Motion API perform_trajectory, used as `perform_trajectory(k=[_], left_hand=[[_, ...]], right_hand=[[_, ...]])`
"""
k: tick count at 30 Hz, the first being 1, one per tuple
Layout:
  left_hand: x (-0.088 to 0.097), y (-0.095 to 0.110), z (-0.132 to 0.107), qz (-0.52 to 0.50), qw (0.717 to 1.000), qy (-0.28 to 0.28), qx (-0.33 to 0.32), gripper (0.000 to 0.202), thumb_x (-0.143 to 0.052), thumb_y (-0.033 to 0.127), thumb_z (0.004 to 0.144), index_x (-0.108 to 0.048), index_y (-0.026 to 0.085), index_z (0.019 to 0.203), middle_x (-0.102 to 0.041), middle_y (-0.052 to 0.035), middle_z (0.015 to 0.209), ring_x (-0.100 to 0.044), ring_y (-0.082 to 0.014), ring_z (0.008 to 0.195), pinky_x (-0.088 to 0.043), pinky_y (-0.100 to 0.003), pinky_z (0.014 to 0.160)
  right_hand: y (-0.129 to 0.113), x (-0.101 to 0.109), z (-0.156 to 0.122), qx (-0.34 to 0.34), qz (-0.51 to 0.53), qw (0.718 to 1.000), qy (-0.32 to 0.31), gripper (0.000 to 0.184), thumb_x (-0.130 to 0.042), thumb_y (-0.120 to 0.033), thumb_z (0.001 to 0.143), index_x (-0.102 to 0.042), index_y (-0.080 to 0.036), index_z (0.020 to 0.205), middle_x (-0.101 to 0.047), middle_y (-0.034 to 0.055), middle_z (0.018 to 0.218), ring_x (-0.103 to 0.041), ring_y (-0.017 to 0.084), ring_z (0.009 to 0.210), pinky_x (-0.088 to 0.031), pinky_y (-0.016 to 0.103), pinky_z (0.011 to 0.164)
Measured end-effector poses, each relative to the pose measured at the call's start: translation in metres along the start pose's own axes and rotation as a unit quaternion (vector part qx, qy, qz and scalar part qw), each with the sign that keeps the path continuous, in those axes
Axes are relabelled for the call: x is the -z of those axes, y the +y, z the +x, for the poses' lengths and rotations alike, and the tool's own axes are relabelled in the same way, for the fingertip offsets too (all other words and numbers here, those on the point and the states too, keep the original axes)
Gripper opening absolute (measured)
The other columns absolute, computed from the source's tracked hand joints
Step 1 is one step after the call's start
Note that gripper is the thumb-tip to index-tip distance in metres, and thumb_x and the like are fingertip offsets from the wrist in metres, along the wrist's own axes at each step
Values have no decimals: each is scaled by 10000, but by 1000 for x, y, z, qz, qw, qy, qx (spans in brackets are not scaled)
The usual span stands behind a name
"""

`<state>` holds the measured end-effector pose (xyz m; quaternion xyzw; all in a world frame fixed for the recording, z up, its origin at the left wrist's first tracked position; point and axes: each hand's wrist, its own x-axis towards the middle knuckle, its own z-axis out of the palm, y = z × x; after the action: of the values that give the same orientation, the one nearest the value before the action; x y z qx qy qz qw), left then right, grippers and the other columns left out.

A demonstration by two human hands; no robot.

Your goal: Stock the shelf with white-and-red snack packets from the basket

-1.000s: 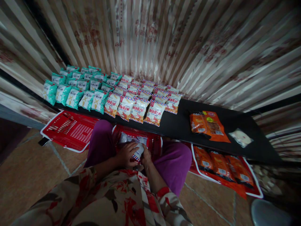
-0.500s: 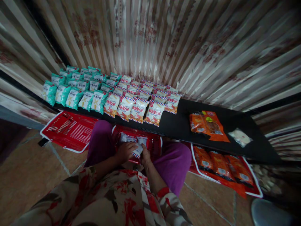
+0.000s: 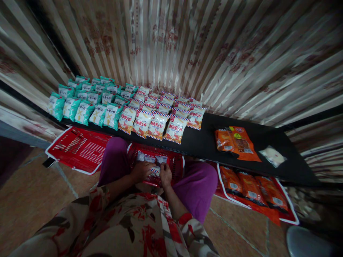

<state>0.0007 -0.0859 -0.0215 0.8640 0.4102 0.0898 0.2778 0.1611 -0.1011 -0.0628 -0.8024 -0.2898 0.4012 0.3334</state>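
Observation:
Between my knees stands a red basket (image 3: 175, 162) with a few striped snack bags (image 3: 161, 159) inside. Just above it, my left hand (image 3: 143, 170) curls around the left side of a snack bag (image 3: 155, 171) with a blue-and-red striped edge. My right hand (image 3: 166, 175) has its fingers closed at the same bag's right side. Beyond the basket, rows of white-and-orange snack bags (image 3: 175, 129) lean on a black board (image 3: 198, 144). Rows of teal snack bags (image 3: 84, 112) stand to their left.
An orange package (image 3: 242, 142) and a small clear packet (image 3: 272, 156) lie on the board's right part. Below it, another red basket (image 3: 293, 214) holds several orange packages. A red basket (image 3: 80, 146) sits at left on the tiled floor. A striped curtain (image 3: 166, 46) hangs behind.
The bag in my hands has tilted, so its striped edge now faces up more. My right hand has moved slightly up, with its fingers curled in.

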Motion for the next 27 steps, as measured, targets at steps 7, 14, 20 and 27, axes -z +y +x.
perform_trajectory(k=[7,14,20,27], left_hand=[[3,-8,6,-71,997,15,24,354,-417,362,911,-595,214,1179,-664,-67,1127,-622,-203,993,-456,-306,895],[17,-11,11,-126,985,-32,109,371,-445,398,880,-617,213,1150,-701,-72,1017,-643,-215,914,-463,-284,806],[18,-20,17,-137,980,-14,143,390,-490,448,839,-661,183,1068,-706,-103,970,-642,-238,894,-458,-300,784],[18,-25,23,-155,977,7,145,369,-526,459,806,-694,162,948,-708,-102,883,-637,-221,790,-462,-290,718]], right_hand=[[-9,2,-12,100,-12,994,-41,297,-457,-412,833,-669,-229,735,-650,13,674,-578,188,741,-394,250,697],[-9,2,-15,173,27,978,-117,389,-392,-435,877,-614,-242,622,-607,9,623,-524,178,648,-369,257,658],[-13,4,-21,201,52,963,-172,270,-501,-412,832,-637,-225,692,-606,-20,650,-507,149,641,-351,231,650],[-8,1,-19,184,30,970,-158,296,-491,-466,823,-653,-235,733,-575,-28,576,-482,154,573,-346,238,587]])
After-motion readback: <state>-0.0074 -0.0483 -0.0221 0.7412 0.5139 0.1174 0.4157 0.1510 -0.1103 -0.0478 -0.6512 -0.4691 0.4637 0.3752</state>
